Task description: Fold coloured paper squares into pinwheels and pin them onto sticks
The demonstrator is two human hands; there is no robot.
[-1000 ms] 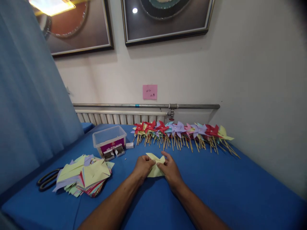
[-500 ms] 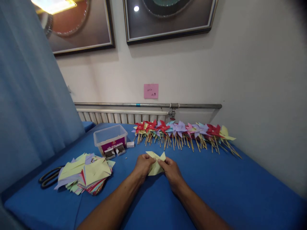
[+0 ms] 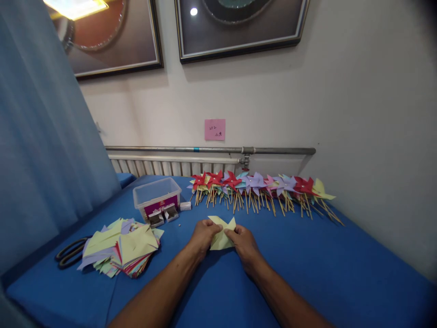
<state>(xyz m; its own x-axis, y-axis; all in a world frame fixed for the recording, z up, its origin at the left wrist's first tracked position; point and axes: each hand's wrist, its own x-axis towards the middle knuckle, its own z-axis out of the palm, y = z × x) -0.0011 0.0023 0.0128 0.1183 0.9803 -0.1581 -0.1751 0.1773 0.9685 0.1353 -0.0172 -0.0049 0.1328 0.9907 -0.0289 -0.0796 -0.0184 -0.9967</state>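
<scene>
Between my two hands, just above the blue-covered table (image 3: pixel 307 273), is a pale yellow pinwheel paper (image 3: pixel 222 241) with pointed corners. My left hand (image 3: pixel 204 236) pinches its left side, thumb on top. From the right, my right hand (image 3: pixel 244 241) grips the opposite side, its thumb close to the paper's middle. The fingers beneath the paper are hidden. To the left lies a pile of cut paper squares (image 3: pixel 136 243) in yellow, purple, green and red. Black-handled scissors (image 3: pixel 71 253) stick out from under that pile.
A clear plastic tub (image 3: pixel 157 193) with a purple label stands behind the pile. Small open boxes (image 3: pixel 170 212) and a small white box (image 3: pixel 185 206) sit by it. Finished pinwheels (image 3: pixel 254 183) on sticks lie in a row along the wall. A blue curtain (image 3: pixel 51 127) hangs at left.
</scene>
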